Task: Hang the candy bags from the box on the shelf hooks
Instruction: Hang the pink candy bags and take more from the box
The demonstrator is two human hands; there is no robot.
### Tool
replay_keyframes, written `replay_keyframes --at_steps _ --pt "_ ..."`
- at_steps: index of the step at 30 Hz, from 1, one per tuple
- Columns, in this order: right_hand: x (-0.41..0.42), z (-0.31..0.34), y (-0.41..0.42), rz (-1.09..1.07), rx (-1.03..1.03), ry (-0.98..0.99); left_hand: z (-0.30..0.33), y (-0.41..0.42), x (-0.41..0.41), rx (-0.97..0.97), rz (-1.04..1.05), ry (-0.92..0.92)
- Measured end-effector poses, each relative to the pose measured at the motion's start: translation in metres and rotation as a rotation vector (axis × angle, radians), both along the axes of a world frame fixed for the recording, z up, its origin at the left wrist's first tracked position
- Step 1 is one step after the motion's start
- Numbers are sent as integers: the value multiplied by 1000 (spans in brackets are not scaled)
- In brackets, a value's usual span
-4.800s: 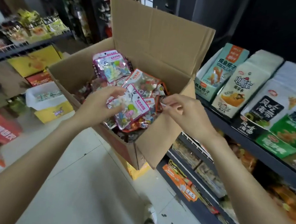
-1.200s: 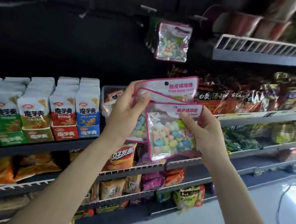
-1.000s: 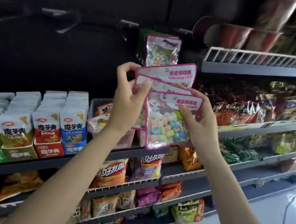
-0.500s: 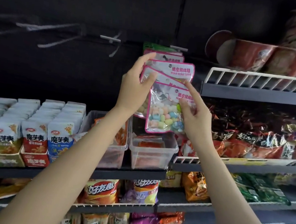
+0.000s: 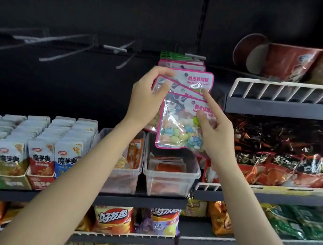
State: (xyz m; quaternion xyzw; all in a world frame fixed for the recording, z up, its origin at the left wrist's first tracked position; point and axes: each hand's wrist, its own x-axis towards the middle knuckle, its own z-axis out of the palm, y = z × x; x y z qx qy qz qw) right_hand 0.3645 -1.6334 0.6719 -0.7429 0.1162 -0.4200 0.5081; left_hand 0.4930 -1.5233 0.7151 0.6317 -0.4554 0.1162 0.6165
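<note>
While both hands pinch candy bags (image 5: 178,124), hung bags (image 5: 181,65) crowd the hook (image 5: 195,56), bins (image 5: 170,175) below.

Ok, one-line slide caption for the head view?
Both hands, left hand and right hand, raise pink-edged candy bags toward a shelf hook.

Dark back wall (image 5: 90,0), grey shelves (image 5: 281,109) stocked with snack packets (image 5: 44,160)

Hooked candy bags (image 5: 181,64) mostly hidden behind held candy bags (image 5: 179,122); hook tip unseen. Noodle cups (image 5: 300,62) blurred, cut at right edge. Box out of frame.
</note>
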Motion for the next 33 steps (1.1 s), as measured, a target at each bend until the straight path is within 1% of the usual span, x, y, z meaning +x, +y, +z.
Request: replay_keyframes --at_steps 3,6,11,15,17,19,21,23,25,27,28,30,31,33 --pt "0 2 4 29 39 3 -3 -3 6 35 7 46" --pt "6 4 2 61 70 15 -1 -6 15 48 44 26" --pt "32 4 -18 89 47 199 4 -24 35 119 139 -9" --pt "50 15 -25 35 54 235 10 -37 47 196 250 -22" --pt "53 13 -25 25 73 229 8 -39 47 181 255 -18" --pt "50 5 -24 19 97 225 -1 -38 44 146 218 20" --pt "44 -7 -21 29 134 188 -11 -31 41 112 183 86" --pt "38 -19 -13 39 154 108 -24 -20 36 70 145 201" --pt "28 -31 0 13 90 14 -40 -6 25 0 75 374" --pt "17 -35 12 -52 -39 -80 -53 5 10 -83 15 449" --pt "12 -35 16 -88 -114 -117 -56 9 2 -129 -14 444" --pt "8 -30 21 -137 -232 -185 -52 14 -8 -227 -68 367" --pt "8 -26 21 -153 -254 -211 -46 16 -10 -251 -89 310" --pt "10 -19 18 -175 -221 -251 -34 17 -9 -250 -143 208"
